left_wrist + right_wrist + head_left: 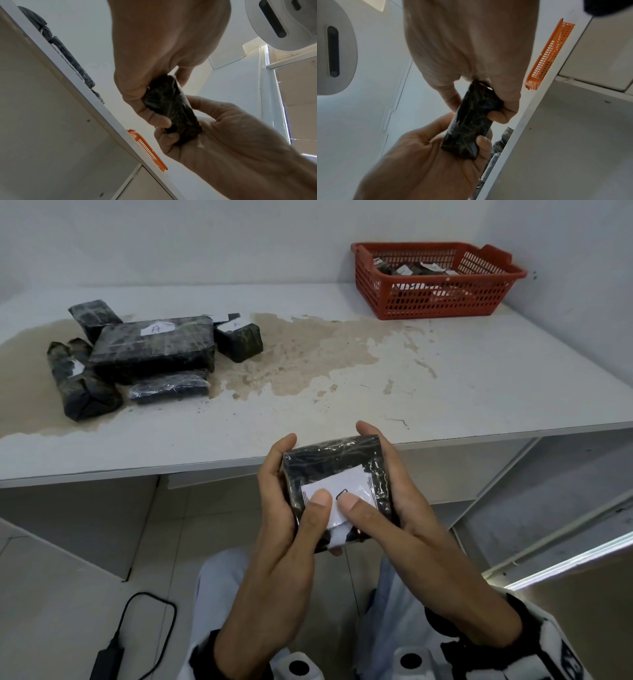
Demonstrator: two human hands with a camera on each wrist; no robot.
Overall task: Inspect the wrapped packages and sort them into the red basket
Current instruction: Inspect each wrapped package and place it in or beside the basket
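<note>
Black film-wrapped package (pixel 337 491) sits in both hands just in front of the tabletop (pixel 342 412) edge, over the person's lap. Its long axis runs away from the person, tilted slightly to the right, with the white paper label (pixel 337 494) facing up. The left hand (pixel 287 529) has its grip curled round the package's left edge and the right hand (pixel 394 508) round the right edge, fingers underneath and both thumbs pressed on the label. On the tabletop, beyond the held package and to its left, lies a pile of dark wrapped packages (pixel 150 350), two showing labels marked "A". Far beyond it to the right stands the red basket (pixel 438 299) with more labelled packages inside. A brownish stain (pixel 308 354) spreads across the tabletop between pile and basket.
</note>
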